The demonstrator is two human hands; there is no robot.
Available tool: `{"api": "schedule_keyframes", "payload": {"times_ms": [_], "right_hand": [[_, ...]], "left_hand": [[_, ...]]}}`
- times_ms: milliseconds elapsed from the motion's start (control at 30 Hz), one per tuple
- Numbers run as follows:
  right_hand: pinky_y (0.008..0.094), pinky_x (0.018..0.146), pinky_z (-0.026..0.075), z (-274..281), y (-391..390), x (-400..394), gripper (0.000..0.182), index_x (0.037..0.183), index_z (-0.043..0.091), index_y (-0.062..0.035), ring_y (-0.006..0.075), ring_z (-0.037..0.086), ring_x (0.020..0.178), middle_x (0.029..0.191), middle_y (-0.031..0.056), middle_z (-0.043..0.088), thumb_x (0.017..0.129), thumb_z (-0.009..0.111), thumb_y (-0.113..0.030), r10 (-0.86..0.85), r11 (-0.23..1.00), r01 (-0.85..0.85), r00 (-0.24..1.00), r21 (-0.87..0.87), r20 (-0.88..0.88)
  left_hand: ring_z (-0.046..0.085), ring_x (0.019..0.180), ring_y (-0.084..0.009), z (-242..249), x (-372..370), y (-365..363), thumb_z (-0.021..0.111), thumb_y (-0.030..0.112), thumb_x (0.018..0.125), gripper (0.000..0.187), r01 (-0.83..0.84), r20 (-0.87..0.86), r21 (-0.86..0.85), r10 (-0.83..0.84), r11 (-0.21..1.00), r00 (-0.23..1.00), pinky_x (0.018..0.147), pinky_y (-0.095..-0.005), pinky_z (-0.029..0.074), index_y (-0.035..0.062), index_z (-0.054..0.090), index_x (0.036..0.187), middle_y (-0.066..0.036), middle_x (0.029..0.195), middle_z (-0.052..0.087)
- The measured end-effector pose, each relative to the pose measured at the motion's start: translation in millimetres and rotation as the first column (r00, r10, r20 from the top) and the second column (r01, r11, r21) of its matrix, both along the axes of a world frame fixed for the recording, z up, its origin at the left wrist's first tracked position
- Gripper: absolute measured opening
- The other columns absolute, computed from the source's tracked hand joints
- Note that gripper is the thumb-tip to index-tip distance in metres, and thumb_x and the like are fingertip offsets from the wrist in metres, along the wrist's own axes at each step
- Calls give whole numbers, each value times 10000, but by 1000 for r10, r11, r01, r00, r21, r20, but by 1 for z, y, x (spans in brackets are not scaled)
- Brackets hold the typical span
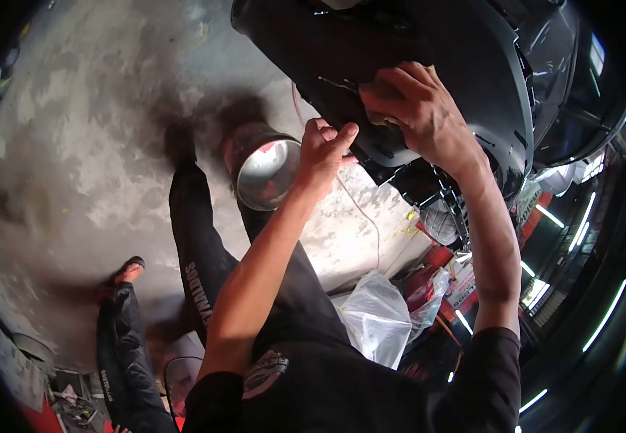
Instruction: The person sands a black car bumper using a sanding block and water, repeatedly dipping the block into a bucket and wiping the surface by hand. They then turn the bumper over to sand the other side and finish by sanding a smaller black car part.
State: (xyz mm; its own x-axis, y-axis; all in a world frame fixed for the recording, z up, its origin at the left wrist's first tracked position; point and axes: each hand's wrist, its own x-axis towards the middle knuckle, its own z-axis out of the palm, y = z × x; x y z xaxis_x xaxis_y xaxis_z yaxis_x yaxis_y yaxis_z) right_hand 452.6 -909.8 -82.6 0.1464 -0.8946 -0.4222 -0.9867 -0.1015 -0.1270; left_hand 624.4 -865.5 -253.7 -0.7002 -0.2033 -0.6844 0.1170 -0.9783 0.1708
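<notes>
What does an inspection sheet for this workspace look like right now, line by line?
Surface: stained grey concrete floor.
Job's things: black panel.
Clutter: metal can; clear bag; red packets.
Grippers: left hand pinches the panel's lower edge; right hand presses flat on the panel.
Cables: thin wire hanging below the panel.
Surroundings: own legs in black trousers; glossy black bodywork at right.

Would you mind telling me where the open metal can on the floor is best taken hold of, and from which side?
I'd take the metal can by its open rim, from above on the near side. It stands tilted on the concrete floor, its mouth facing up and clear, just below the left hand.
</notes>
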Motion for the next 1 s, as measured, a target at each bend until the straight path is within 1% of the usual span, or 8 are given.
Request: {"api": "schedule_keyframes", "payload": {"times_ms": [233, 333, 400, 500, 633, 867, 900, 1000], "right_hand": [[419, 946, 503, 26, 11, -11, 499, 1117, 807, -157, 279, 623, 1186, 1256, 34, 679, 661, 770, 41, 21, 989, -23, 1000, 146, 15], [430, 939, 500, -15, -9, -6, 528, 1125, 809, -156, 286, 625, 1186, 1259, 48, 676, 641, 770, 52, 46, 999, -46, 997, 5, 68], [432, 934, 497, -6, -7, -7, 515, 1125, 809, -151, 285, 627, 1186, 1254, 56, 674, 645, 782, 34, 54, 999, -54, 996, -4, 73], [430, 926, 503, 32, 12, -12, 467, 1140, 800, -143, 280, 626, 1176, 1222, 57, 684, 690, 804, -16, 44, 989, -45, 999, 138, 12], [417, 935, 513, 3, -4, -5, 397, 1114, 797, -155, 277, 625, 1168, 1205, 45, 686, 742, 787, -16, 18, 999, -21, 998, 44, 65], [435, 977, 506, 29, 22, -21, 472, 1141, 781, -155, 278, 626, 1179, 1216, 32, 675, 701, 781, 16, 27, 995, -33, 998, 98, 55], [433, 981, 498, 26, 11, -14, 510, 1147, 789, -167, 279, 627, 1180, 1212, 29, 675, 680, 771, 35, 30, 987, -27, 999, 156, -19], [433, 983, 495, -14, -12, -4, 547, 1153, 792, -171, 279, 628, 1180, 1205, 30, 673, 657, 763, 58, 57, 998, -58, 994, 7, 92]], "left_hand": [[654, 1185, -213, -6, 2, 5, 825, 394, 1010, 656, 9, 7, -7, -9, 1000, 1000, 1001, -542, 614, 12, 456, 1395, -102, 1291, 624], [654, 1186, -222, -3, -1, 5, 826, 396, 1009, 670, -10, 47, 9, 10, 1000, 999, 999, -537, 616, 5, 451, 1403, -113, 1289, 621], [652, 1181, -220, -4, 2, -3, 831, 406, 1003, 698, 31, -9, -12, -31, 999, 999, 997, -539, 618, 0, 440, 1414, -113, 1283, 618], [655, 1183, -225, -8, 2, 1, 826, 404, 1007, 690, 19, -8, -25, -19, 1000, 1000, 990, -532, 622, -1, 446, 1416, -114, 1290, 619], [657, 1186, -238, -5, -1, 4, 841, 432, 989, 731, 6, 33, -14, -5, 1000, 999, 988, -527, 624, -8, 448, 1419, -130, 1297, 616], [674, 1171, -258, -6, 3, -1, 825, 405, 1007, 691, 10, 10, -38, -10, 999, 1000, 980, -540, 630, -25, 450, 1397, -152, 1285, 614], [677, 1169, -259, -3, 2, 1, 817, 391, 1017, 663, 8, 31, -38, -7, 999, 999, 976, -541, 634, -27, 455, 1382, -151, 1285, 617], [667, 1164, -253, -5, 1, -3, 827, 398, 1007, 668, 7, -33, -16, -7, 1000, 999, 972, -537, 639, -28, 455, 1362, -142, 1271, 611]]}}
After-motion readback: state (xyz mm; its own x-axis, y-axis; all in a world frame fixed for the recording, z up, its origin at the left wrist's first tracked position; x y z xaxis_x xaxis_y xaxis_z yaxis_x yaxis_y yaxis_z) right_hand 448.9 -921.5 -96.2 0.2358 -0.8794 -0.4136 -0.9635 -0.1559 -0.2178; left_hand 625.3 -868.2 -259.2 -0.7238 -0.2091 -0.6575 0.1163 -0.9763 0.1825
